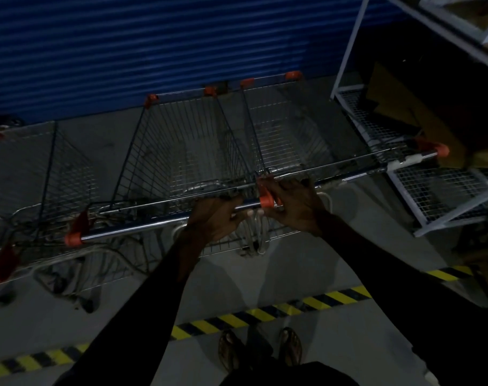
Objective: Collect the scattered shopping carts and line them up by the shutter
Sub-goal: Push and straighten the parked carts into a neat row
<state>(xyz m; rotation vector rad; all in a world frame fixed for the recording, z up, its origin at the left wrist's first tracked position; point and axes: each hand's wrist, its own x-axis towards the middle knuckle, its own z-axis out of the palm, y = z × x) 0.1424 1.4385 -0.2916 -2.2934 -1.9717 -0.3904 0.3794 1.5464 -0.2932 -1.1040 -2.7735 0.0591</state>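
I saw a dim room. A blue ribbed shutter [159,51] filled the wall from 10 to 12 o'clock. Grey concrete floor [307,263] lay below, crossed at 6 o'clock by yellow-black hazard tape [254,314]. White wire-mesh shelving [437,190] stood at 2 o'clock.

no readable text or labels anywhere; the dim light may hide some.
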